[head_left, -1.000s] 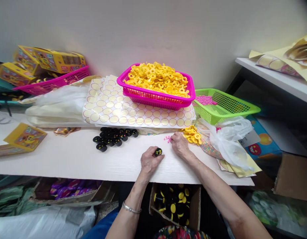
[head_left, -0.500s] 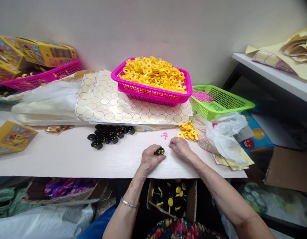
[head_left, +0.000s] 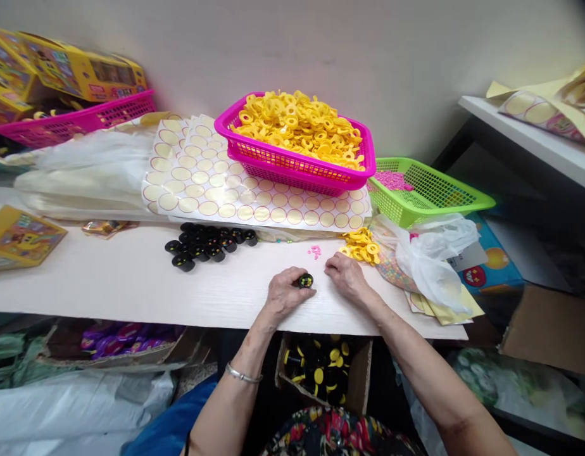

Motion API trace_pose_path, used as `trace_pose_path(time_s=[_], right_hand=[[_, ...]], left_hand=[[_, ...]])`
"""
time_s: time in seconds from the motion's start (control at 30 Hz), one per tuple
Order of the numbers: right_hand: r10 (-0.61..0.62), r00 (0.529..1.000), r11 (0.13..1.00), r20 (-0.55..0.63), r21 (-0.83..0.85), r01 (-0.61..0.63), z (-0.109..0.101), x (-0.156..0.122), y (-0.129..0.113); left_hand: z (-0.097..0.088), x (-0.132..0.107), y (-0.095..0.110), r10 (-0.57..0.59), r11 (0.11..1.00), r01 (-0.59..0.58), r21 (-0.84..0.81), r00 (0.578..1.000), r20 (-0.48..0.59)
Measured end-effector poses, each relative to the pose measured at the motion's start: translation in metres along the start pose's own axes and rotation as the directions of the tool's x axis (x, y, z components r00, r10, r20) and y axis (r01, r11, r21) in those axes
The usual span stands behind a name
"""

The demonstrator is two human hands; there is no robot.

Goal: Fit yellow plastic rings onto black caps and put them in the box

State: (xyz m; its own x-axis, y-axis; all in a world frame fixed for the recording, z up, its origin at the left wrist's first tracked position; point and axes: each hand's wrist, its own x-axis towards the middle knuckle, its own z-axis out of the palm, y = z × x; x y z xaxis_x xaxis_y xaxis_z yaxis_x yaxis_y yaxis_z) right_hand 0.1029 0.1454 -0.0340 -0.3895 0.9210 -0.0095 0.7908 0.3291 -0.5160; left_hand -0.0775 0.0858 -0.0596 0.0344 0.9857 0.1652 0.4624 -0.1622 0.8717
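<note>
Right hand (head_left: pixel 345 276) withdrawn from tiny pink beads (head_left: pixel 315 252) — bunched, contents unclear | left hand (head_left: pixel 283 291) — pinching round black cup (head_left: pixel 306 280)

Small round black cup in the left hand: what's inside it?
Small yellow and green pieces show inside the small round black cup in the left hand. Anything beneath those top pieces is covered.

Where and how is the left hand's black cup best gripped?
Probably around the side wall of the black cup, coming from the left, as the left hand does: its round top, showing coloured bits, faces up, so this leaves it uncovered.
</note>
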Motion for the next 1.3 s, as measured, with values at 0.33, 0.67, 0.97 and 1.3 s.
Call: trace_pose_path(time_s=[0.33, 0.67, 0.97, 1.3], right_hand=[[-0.282, 0.958, 0.949, -0.046, 0.136, 0.286, -0.002, -0.018, -0.037], [-0.295, 0.949, 0.940, 0.110, -0.146, 0.309, -0.008, -0.018, -0.061], [-0.198, 0.971, 0.955, 0.131, -0.195, 0.221, -0.004, -0.016, -0.070], [-0.051, 0.990, 0.979, -0.133, 0.187, 0.075, 0.006, 0.007, -0.023]], left_hand=[[0.000, -0.002, 0.007, 0.043, 0.995, -0.042, 0.086, 0.999, -0.013], [-0.002, -0.003, 0.009, 0.061, 0.996, -0.061, 0.065, 0.998, 0.004], [-0.001, -0.004, 0.007, 0.072, 0.997, -0.072, 0.035, 0.997, -0.007], [-0.002, -0.003, 0.006, 0.051, 0.995, -0.050, 0.086, 0.999, -0.005]])
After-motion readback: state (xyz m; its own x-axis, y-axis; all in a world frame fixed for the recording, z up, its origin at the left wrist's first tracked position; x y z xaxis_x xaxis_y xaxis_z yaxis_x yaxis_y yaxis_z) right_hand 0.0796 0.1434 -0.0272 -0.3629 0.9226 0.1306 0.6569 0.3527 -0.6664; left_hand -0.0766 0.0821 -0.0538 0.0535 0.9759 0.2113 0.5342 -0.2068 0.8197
